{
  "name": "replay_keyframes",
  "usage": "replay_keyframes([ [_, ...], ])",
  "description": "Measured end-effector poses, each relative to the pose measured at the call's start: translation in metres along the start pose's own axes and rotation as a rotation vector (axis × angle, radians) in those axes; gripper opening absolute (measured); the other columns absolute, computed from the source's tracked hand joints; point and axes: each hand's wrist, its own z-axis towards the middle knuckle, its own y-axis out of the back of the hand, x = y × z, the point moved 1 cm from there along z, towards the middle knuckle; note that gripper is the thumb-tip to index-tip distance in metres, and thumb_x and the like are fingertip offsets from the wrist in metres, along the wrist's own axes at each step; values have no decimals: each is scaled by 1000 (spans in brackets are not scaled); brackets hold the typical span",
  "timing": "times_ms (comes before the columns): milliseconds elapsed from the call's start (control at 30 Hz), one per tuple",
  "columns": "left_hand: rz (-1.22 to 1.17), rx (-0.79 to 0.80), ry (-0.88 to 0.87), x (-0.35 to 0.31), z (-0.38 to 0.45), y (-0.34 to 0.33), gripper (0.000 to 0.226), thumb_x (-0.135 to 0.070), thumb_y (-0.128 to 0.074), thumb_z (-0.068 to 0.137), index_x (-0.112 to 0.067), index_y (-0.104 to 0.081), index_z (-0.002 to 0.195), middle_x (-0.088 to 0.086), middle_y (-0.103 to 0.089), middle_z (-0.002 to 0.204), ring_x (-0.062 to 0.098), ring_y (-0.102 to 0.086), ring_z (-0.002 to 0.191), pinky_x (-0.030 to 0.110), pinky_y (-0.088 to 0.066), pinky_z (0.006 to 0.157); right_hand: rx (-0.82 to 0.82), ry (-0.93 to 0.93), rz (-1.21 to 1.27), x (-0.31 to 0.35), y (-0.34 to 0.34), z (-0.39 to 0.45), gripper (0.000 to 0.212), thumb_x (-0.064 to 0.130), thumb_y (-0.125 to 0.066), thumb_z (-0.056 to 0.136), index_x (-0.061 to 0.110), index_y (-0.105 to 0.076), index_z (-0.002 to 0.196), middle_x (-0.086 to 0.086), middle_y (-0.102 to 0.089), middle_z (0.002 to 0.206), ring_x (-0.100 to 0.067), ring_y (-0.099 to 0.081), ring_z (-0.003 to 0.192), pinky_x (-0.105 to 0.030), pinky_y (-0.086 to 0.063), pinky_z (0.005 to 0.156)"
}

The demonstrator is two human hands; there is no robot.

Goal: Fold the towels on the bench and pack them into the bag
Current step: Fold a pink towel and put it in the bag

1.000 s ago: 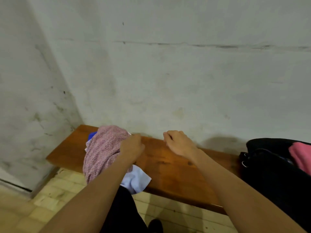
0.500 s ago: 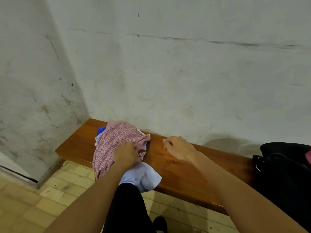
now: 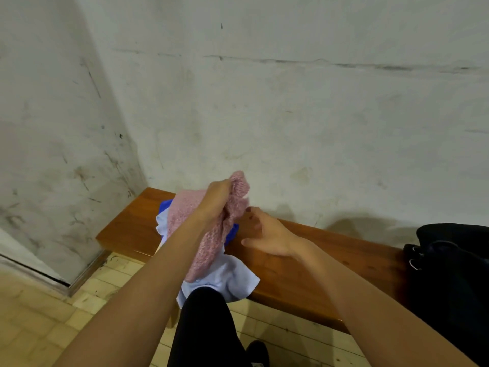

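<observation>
Glossy wooden bench (image 3: 304, 263) | left hand (image 3: 215, 200) grips nubbly pink towel (image 3: 211, 242)

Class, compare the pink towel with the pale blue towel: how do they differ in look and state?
The pink towel looks nubbly; the pale blue towel looks smooth. The left hand grips the pink towel and lifts it; the pale blue towel lies under it, untouched, drooping over the bench edge. Both are unfolded.

Left hand (image 3: 215, 198) grips the fuzzy pink towel (image 3: 211, 239), lifting its bunched top above the long brown wooden bench (image 3: 304, 263). Right hand (image 3: 270, 234) hovers just beside it, fingers loose. Pale blue cloth (image 3: 232, 282) droops off the front edge; black fabric bag (image 3: 455, 274) sits far right.
</observation>
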Motion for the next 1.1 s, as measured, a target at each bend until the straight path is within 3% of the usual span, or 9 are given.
replay_keyframes([
  [67, 76, 120, -43, -9, 2, -11, 13, -15, -46, 75, -13, -53, 65, 14, -53, 69, 27, -51, 68, 39, -38, 69, -32, -12, 165, -1, 1, 2, 81, 23, -79, 79, 25, -32, 145, 0, -55, 133, -13, -58, 115, -35, -52, 97],
  [167, 191, 281, -129, -20, -6, -24, 26, -7, -40, 79, -19, -40, 57, 4, -38, 63, 19, -34, 63, 35, -27, 61, -127, -53, 339, -3, 4, 3, 85, 5, -78, 77, 20, -30, 145, 2, -61, 122, -7, -62, 108, -16, -54, 79],
  [300, 230, 578, -193, -24, -18, -46, 7, -10, -57, 88, -4, -60, 87, 15, -58, 88, 26, -55, 83, 38, -43, 78, -263, -89, 440, -6, 15, -6, 30, -9, -65, 84, 10, -59, 108, 1, -62, 84, -12, -62, 79, -10, -48, 57],
  [433, 155, 702, -142, -10, -19, -48, 17, -19, -56, 96, -11, -70, 102, 6, -68, 106, 20, -63, 106, 29, -47, 95, -359, -101, 483, -18, 24, -19, 27, 10, -65, 93, 12, -62, 120, -1, -67, 96, -14, -66, 87, -20, -56, 65],
  [567, 125, 493, -168, 19, -4, -41, 19, -14, -52, 99, -8, -69, 105, 9, -66, 98, 21, -59, 94, 29, -46, 80, -397, -136, 415, -34, 32, -34, 15, 2, -61, 91, 10, -68, 102, -22, -69, 99, -40, -65, 93, -54, -57, 83],
  [700, 373, 518, -30, 48, -4, -35, 38, -38, -67, 88, -23, -58, 122, 4, -62, 114, 17, -58, 101, 34, -46, 90, -452, -168, 491, -34, 44, -48, 10, 12, -61, 95, 15, -68, 101, -10, -72, 99, -12, -68, 81, -20, -56, 64],
  [800, 400, 585, 26, 70, -4, -30, 72, -53, -79, 71, -35, -42, 130, -7, -54, 130, 9, -56, 116, 28, -48, 99, -539, -219, 576, -34, 51, -48, 20, 29, -62, 95, 13, -71, 101, -1, -74, 90, -10, -69, 78, -19, -52, 60],
  [933, 490, 608, -68, 80, -9, -38, 58, -18, -74, 84, -38, -36, 124, -17, -58, 114, -6, -58, 97, 12, -52, 76, -578, -272, 567, -34, 54, -43, 28, 36, -58, 96, 11, -69, 98, -5, -73, 89, -18, -69, 79, -33, -57, 72],
  [1100, 392, 477, -127, 79, -6, -41, 22, -37, -64, 89, -17, -66, 99, -5, -74, 84, 22, -71, 82, 47, -52, 90, -628, -353, 470, -43, 56, -45, 44, 53, -52, 94, 14, -66, 78, -2, -69, 74, -19, -67, 71, -36, -55, 77],
])
